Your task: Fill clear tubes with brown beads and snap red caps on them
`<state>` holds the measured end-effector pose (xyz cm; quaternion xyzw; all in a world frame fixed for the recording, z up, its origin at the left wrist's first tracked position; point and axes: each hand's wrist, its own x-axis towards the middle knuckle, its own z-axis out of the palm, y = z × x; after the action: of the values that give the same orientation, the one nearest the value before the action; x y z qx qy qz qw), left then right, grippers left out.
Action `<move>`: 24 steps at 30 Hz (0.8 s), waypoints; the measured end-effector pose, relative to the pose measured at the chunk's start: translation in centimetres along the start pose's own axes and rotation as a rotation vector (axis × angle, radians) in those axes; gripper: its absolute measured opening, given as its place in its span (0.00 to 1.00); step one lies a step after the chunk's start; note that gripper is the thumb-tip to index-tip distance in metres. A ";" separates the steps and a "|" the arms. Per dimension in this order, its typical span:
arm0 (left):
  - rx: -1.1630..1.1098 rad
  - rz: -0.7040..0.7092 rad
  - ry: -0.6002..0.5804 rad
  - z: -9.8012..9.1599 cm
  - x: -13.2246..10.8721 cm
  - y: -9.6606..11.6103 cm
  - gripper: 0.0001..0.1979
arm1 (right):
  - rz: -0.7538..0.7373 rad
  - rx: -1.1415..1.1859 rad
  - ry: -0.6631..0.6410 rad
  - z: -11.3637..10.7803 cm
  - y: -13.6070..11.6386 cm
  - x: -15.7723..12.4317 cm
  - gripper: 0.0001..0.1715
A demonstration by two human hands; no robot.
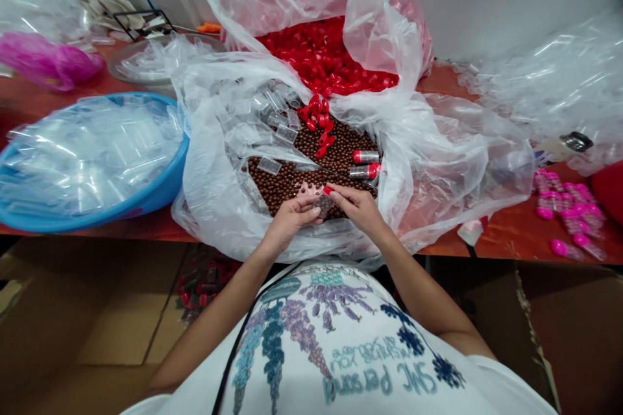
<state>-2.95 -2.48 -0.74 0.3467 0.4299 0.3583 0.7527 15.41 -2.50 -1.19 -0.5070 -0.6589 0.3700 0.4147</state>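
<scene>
My left hand (291,219) is closed around a small clear plastic tube (323,203) with dark beads inside. At the tube's upper end, my right hand (357,205) pinches a red cap (327,190); whether it is seated on the tube I cannot tell. Both hands are over a bag-lined heap of brown beads (335,150). Loose red caps (318,118) lie on the beads, with several clear empty tubes (286,133) to their left. At the right of the heap rest two filled, red-capped tubes (365,172).
Left stands a blue basin (176,175) of clear tubes. Behind the beads, a plastic bag holds many red caps (331,55). Pink-capped tubes (569,201) lie on the right of the red table (511,233). Cardboard boxes (117,311) stand below the table's front edge.
</scene>
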 end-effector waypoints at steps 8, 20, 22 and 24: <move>-0.007 0.045 -0.030 0.3 0.2 -0.7 0.22 | 0.069 0.058 0.110 0.5 -0.4 -0.5 0.17; -0.057 0.049 -0.010 1.4 0.4 -1.5 0.21 | 0.125 0.161 0.204 0.8 -0.3 -0.8 0.16; -0.040 0.051 -0.023 1.6 0.3 -1.4 0.22 | 0.182 0.207 0.202 0.8 -0.2 -0.8 0.17; -0.020 0.052 -0.035 1.8 0.2 -1.3 0.22 | 0.254 0.278 0.191 0.7 0.0 -0.8 0.20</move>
<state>-1.00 -3.37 -1.20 0.3563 0.4041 0.3760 0.7539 14.87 -3.33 -1.60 -0.5565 -0.4902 0.4567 0.4913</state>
